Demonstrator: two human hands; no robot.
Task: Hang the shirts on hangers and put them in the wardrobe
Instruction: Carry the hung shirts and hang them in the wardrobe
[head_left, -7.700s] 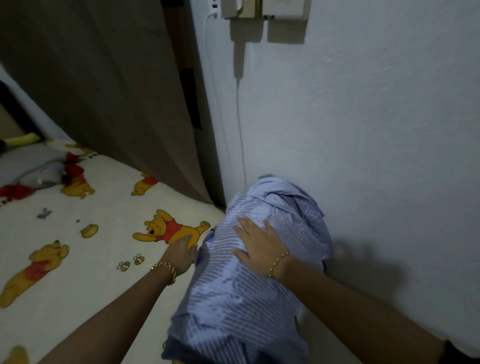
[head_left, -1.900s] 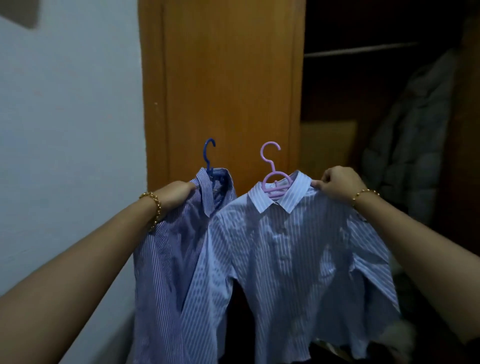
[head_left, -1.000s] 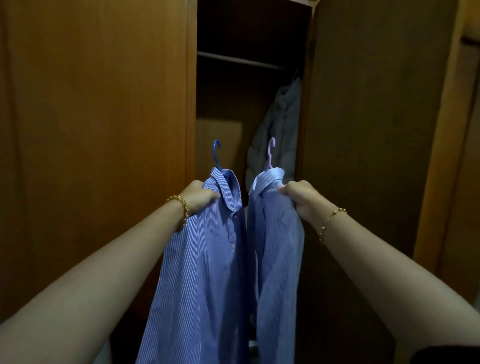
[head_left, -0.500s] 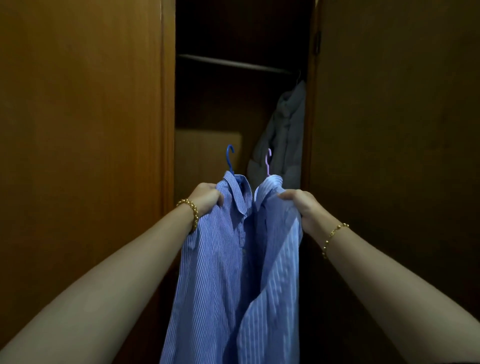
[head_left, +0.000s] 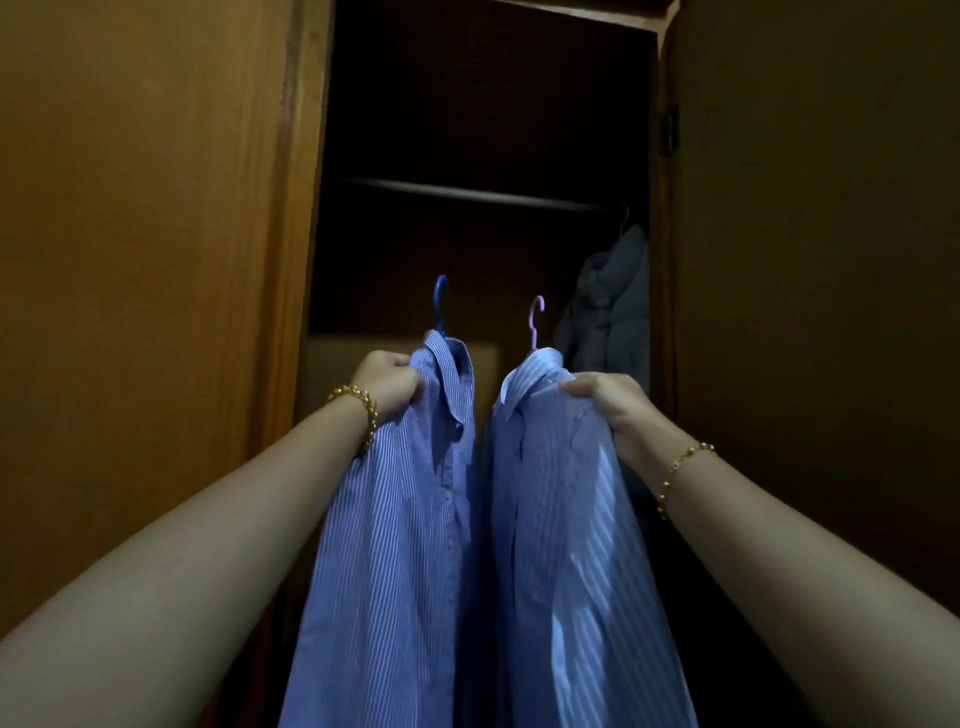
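Two blue striped shirts hang from hangers in front of an open wooden wardrobe. My left hand (head_left: 390, 382) grips the shoulder of the darker shirt (head_left: 400, 530), which sits on a blue hanger (head_left: 440, 304). My right hand (head_left: 610, 397) grips the shoulder of the lighter shirt (head_left: 566, 545), which sits on a pink hanger (head_left: 535, 322). Both hooks point up and stand below the wardrobe rail (head_left: 467, 193), not touching it. The shirts hang side by side with a narrow gap between them.
A pale padded jacket (head_left: 610, 306) hangs from the rail at its right end. A closed wooden door (head_left: 145, 260) stands on the left and an open door panel (head_left: 810, 260) on the right. The wardrobe interior is dark.
Both hands have lifted the shirts higher and nearer the wardrobe opening, and the two shirts have drawn slightly apart. The view has tilted up, showing more of the rail.
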